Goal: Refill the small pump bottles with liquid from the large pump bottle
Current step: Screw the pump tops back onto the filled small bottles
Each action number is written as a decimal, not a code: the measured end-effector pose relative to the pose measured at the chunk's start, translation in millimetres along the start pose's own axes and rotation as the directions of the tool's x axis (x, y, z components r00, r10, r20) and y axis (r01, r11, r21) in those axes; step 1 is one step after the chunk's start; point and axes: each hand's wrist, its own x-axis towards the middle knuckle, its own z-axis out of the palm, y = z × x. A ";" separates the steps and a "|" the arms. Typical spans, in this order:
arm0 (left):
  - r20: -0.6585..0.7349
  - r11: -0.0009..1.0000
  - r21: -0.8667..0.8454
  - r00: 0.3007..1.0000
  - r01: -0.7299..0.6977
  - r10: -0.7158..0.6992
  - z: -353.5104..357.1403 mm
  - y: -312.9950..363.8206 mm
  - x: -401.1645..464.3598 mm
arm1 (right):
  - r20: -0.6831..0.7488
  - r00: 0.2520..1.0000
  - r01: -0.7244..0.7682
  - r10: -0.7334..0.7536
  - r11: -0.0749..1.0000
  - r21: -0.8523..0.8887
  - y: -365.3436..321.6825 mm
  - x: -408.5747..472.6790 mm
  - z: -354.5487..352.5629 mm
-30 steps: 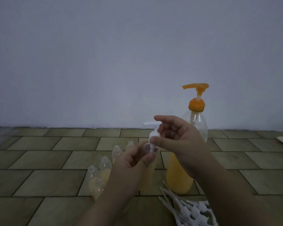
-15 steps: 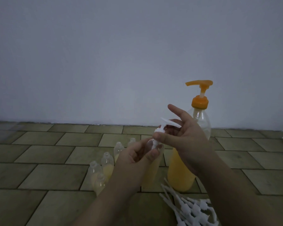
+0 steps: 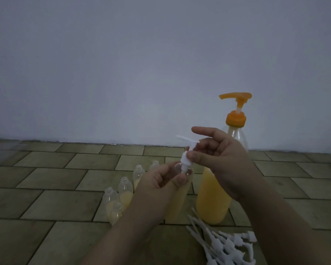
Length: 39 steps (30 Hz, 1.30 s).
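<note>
My left hand point(image 3: 161, 182) grips a small clear bottle point(image 3: 178, 199) holding yellow liquid, upright above the floor. A white pump head point(image 3: 186, 152) sits in that bottle's neck, and my right hand point(image 3: 220, 159) pinches its collar between thumb and fingers, index finger stretched out above. Behind my right hand stands the large pump bottle point(image 3: 212, 203), about half full of orange-yellow liquid, with an orange pump point(image 3: 236, 104) pointing left.
Several small capless bottles point(image 3: 125, 190) with a little yellow liquid stand on the tiled floor point(image 3: 55, 188) left of my left hand. A heap of white pump heads with tubes point(image 3: 227, 243) lies at the lower right. A plain wall rises behind.
The white pump's nozzle has swung round between my right fingers, turning on the bottle neck. My right index finger has lifted and straightened. The left hand keeps its hold on the small bottle.
</note>
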 end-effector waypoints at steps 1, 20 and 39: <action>0.006 1.000 -0.008 1.000 -0.005 0.005 0.7 0.5 0.3 | -0.010 1.000 -0.007 0.007 1.000 -0.022 1.4 0.1 2.2; -0.001 0.998 0.052 0.999 0.036 -0.036 2.2 -6.5 0.9 | 0.002 0.998 -0.064 0.064 0.993 -0.096 2.3 -0.8 8.2; 0.057 0.945 0.328 0.998 -0.003 -0.016 -9.2 -14.0 3.8 | -0.019 0.993 0.101 -0.118 0.914 -0.393 18.3 -9.6 13.3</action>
